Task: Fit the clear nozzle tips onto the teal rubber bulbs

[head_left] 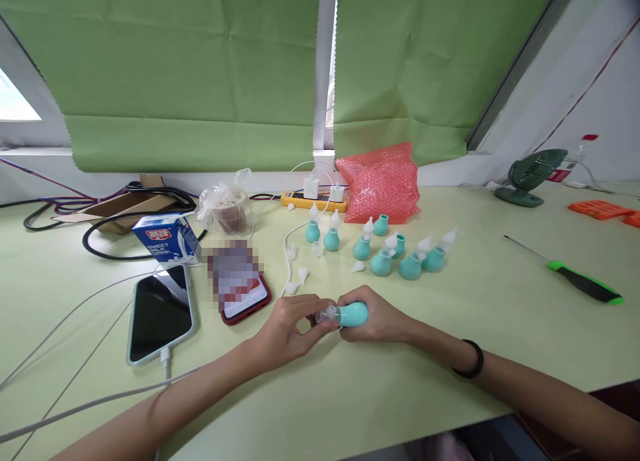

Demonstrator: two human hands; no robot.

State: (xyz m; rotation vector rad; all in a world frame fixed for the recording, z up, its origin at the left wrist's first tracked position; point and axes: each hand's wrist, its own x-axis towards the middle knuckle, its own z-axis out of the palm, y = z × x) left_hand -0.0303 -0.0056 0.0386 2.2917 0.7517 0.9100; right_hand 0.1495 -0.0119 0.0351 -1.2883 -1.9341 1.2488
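A teal rubber bulb (354, 314), like that of a nasal aspirator, lies sideways in my right hand (377, 314), its fingers wrapped round it. On its left end sits a clear plastic connector (327, 314), pinched between thumb and fingers of my left hand (287, 328). Whether the two parts are fully joined I cannot tell. Beyond my hands stand several teal bulbs with clear tips, such as one bulb (410, 266), and two open-necked bulbs, one being the far bulb (381, 224). Loose white tips, including one tip (303, 275), and a clear connector (317, 248) lie nearby.
To the left are a charging phone (161, 311), a red-cased phone (247, 301), cables and a blue milk carton (167, 238). A yellow power strip (295, 200) and red bubble wrap (383, 188) sit at the back. On the right are a screwdriver (580, 278) and a green fan (533, 174).
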